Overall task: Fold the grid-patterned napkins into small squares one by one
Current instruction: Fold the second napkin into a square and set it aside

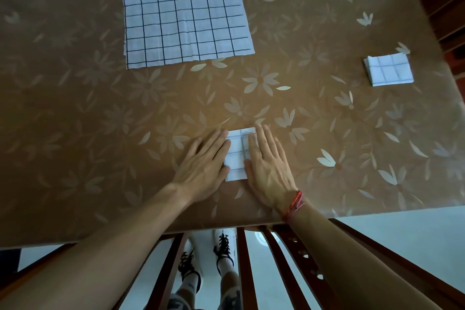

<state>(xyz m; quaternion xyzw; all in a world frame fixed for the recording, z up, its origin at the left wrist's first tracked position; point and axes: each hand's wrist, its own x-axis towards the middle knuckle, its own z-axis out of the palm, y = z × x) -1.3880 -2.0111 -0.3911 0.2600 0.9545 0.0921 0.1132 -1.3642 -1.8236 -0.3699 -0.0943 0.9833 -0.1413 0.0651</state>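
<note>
Wide and flat-fingered, left grip (201,162) and right grip (268,167) press the side edges of a small folded napkin (237,156) lying between them on the flower-patterned table (75,108). Beyond the left grip lies an unfolded napkin (186,12); well off the right grip's outer side sits a folded square (388,70). Chair slats (242,272) show beneath the wrists.

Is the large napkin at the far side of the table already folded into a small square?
No, the large napkin lies spread open and flat, not folded.
</note>
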